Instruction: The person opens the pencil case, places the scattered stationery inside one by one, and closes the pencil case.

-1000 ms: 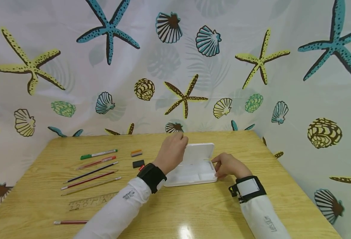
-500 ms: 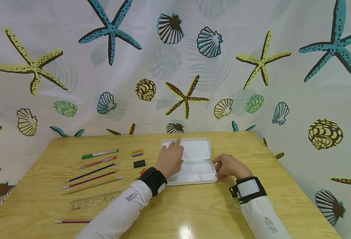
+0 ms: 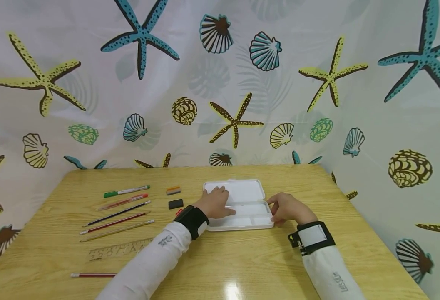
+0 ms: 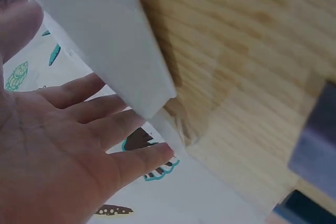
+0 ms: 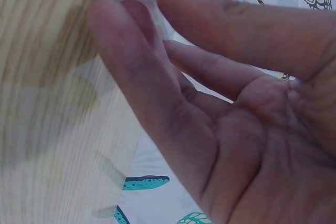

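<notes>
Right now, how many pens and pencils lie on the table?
6: five fanned out left of the open white case, from the green pen down to the tan pencil; one red pencil near the front edge.

Both arms reach forward in white sleeves, each wrist wrapped in a black band, the right one with a white panel on top. The left hand (image 3: 215, 203) lies palm down with its fingers (image 4: 113, 129) straight and slightly spread, pointing away from the body. The right hand (image 3: 287, 207) sits to its right, its fingers (image 5: 142, 77) gently bent toward the left, with the thumb set apart from them.
</notes>
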Tool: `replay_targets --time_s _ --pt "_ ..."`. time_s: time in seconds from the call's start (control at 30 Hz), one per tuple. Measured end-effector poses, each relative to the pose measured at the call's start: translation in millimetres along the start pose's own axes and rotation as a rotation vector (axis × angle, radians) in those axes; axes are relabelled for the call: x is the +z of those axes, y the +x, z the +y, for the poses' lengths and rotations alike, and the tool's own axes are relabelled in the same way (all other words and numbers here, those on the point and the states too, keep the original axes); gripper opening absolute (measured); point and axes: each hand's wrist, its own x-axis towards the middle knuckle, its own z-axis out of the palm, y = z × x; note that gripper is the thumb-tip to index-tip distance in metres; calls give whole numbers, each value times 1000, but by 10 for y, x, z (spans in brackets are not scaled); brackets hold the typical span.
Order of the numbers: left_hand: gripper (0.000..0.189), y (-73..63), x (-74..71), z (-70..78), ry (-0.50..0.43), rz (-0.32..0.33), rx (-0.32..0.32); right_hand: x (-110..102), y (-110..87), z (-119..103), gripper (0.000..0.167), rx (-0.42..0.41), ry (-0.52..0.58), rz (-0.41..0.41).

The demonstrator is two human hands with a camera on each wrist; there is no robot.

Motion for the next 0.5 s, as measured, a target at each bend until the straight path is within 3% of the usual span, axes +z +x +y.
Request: replay_targets --time_s 0.2,0.5 --pt "78 -26 -22 28 -37 -29 -13 20 12 17 59 21 -25 23" --pt "95 -135 43 129 85 22 -18 28 16 30 56 -2 -49 26"
